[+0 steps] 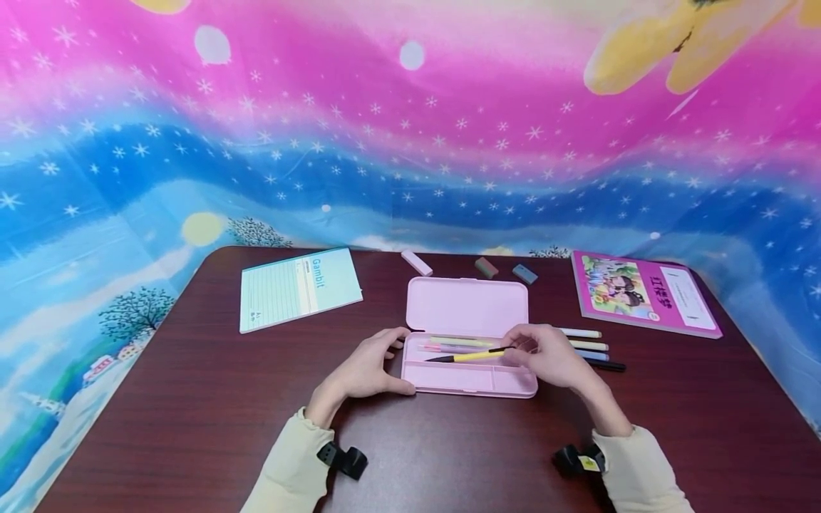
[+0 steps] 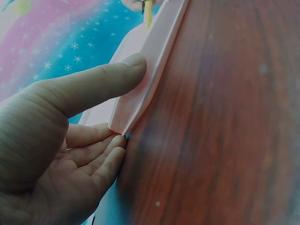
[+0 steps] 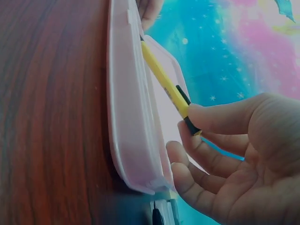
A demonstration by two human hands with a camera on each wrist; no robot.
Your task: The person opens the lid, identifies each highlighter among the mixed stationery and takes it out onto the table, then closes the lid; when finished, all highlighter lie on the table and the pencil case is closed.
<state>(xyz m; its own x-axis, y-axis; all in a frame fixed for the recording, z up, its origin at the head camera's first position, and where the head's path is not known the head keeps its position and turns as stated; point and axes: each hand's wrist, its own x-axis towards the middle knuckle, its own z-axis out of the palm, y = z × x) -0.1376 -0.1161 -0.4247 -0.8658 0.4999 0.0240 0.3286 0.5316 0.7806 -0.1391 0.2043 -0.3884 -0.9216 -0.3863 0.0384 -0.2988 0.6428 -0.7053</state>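
Observation:
A pink pencil case [image 1: 449, 379] lies with its lid up on the dark wooden table. My left hand [image 1: 368, 365] holds its left end, with the thumb [image 2: 112, 77] against the front wall and the fingers round the corner. Between thumb and fingertips, my right hand [image 1: 545, 354] pinches the rear end of a yellow pen [image 1: 471, 355] with a black clip. The pen slants over the case, its black tip towards the left. Several pens, one with yellow-green showing [image 1: 462, 341], lie in the rear compartment. The front compartments hold nothing that I can see.
Right of the case lie several pens, among them a black pen [image 1: 606, 365], partly behind my right hand. Three erasers, one being pink [image 1: 417, 263], lie behind the case. A green notebook [image 1: 298, 288] is at left, a pink book [image 1: 644, 293] at right.

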